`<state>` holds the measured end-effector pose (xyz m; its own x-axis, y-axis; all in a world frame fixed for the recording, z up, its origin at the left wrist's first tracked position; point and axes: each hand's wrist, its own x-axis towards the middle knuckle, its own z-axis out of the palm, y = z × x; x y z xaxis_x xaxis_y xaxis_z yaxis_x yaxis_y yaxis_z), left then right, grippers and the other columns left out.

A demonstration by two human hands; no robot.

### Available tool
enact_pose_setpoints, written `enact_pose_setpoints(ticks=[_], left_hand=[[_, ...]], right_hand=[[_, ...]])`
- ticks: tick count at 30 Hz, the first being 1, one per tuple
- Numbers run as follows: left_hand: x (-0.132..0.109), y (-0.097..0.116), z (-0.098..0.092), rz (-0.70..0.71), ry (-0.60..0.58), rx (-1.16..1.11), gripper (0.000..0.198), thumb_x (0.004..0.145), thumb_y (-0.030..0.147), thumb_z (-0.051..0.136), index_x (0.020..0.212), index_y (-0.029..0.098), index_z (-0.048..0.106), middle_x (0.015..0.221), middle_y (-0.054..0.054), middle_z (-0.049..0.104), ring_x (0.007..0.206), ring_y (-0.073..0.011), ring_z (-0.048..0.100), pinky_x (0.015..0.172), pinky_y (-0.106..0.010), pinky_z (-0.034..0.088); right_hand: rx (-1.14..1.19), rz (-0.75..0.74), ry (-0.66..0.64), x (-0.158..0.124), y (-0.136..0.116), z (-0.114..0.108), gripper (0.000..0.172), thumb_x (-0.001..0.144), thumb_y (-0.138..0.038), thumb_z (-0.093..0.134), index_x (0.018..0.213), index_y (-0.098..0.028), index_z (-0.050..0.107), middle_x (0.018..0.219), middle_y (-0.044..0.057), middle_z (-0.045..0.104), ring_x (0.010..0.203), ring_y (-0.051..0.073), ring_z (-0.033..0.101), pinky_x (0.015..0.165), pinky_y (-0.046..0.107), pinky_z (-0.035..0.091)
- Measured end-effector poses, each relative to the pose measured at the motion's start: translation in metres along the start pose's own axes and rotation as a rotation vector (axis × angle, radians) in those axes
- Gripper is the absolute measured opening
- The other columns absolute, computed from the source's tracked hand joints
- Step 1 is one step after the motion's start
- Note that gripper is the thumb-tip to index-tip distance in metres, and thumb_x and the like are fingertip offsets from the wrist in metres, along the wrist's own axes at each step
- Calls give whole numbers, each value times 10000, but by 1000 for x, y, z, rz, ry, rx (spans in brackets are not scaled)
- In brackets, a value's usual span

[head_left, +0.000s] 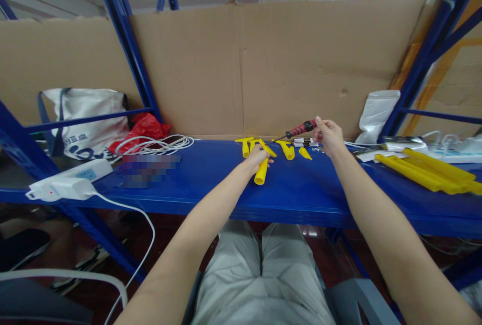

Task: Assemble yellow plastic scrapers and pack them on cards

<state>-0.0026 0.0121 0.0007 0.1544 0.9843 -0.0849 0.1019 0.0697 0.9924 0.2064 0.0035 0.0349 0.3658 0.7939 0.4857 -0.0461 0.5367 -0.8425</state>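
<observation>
Yellow tube (pixel 260 173): on the blue tabletop (pixel 301 194), about midway along its length and between the front and rear edges. Its open end points toward the front edge. The far end is hidden under the fingers.

Left hand (pixel 256 156): closed over the far end of the yellow tube, pressing it onto the tabletop.

Right hand (pixel 329 135): fingers clamped on the red-and-black handle of a screwdriver (pixel 300 128), held just above the surface nearer the rear edge. The shaft slants down and left toward the left hand. The tip sits at the top of the tube. Whether it makes contact cannot be resolved.

The two hands are apart, joined only by the line of the tool.

Loose parts near the rear edge, close to the hands:
- a yellow T-shaped piece (pixel 244 145), just left of the left hand
- a yellow elbow piece (pixel 288 150)
- a small yellow wedge (pixel 305 153), between the two hands

Toward the right end lies a bundle of long yellow tubes (pixel 429 172). Toward the left end, by the front edge, is a white power strip (pixel 70 183). A coiled white cable (pixel 158 145) and a red bag (pixel 142 128) lie near the rear edge.

A cardboard sheet (pixel 263 64) stands along the rear edge.
</observation>
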Motion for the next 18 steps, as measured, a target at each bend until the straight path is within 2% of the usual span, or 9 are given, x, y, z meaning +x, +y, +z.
enact_pose_setpoints(ticks=[8,13,18], left_hand=[[3,-1,0,12,-5,12,438,792,-16,450,1174,188,388,913,-62,650,533,-103,621,444,-185,418],[2,-1,1,46,-10,-15,477,788,-6,464,1210,198,374,957,-64,649,565,-104,635,437,-175,419],[7,-2,0,113,115,-6,524,783,4,468,1237,237,349,1127,-61,598,563,-61,610,426,-154,422]], right_hand=[[-67,-2,52,0,3,2,456,624,-511,749,680,-210,412,395,-99,445,304,67,421,318,176,332],[-49,-17,116,3,3,3,392,701,-436,701,666,-222,375,383,-109,389,301,71,399,318,186,318],[-123,-36,180,4,3,2,327,767,-372,616,663,-233,338,407,-102,372,314,84,410,328,207,309]])
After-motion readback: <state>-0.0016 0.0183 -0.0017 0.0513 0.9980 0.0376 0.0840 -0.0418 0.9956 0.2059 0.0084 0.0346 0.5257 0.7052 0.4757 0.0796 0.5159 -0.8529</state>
